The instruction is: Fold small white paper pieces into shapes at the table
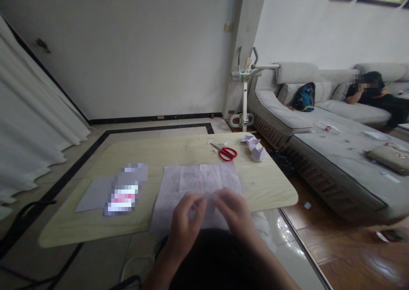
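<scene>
My left hand [188, 215] and my right hand [233, 209] are raised near the table's front edge, fingertips almost together. Thumb and fingers of each are pinched. Between them shows a small pale blur [209, 196], perhaps thin paper, too smeared to name. Beneath and beyond my hands lies a large creased sheet of paper [198, 177] covered in faint writing. Red-handled scissors [227, 153] rest past its far right corner, beside small white paper scraps [226, 143]. Folded or crumpled white paper pieces [258, 153] sit at the table's right side.
On the left of the pale wooden table [255, 183] are a plain sheet [92, 194] and a partly pixelated bright object [123, 196]. A grey sofa [338, 162] stands at right, with a blue backpack [305, 97] and a seated person [380, 96]. White exercise equipment [245, 94] stands behind.
</scene>
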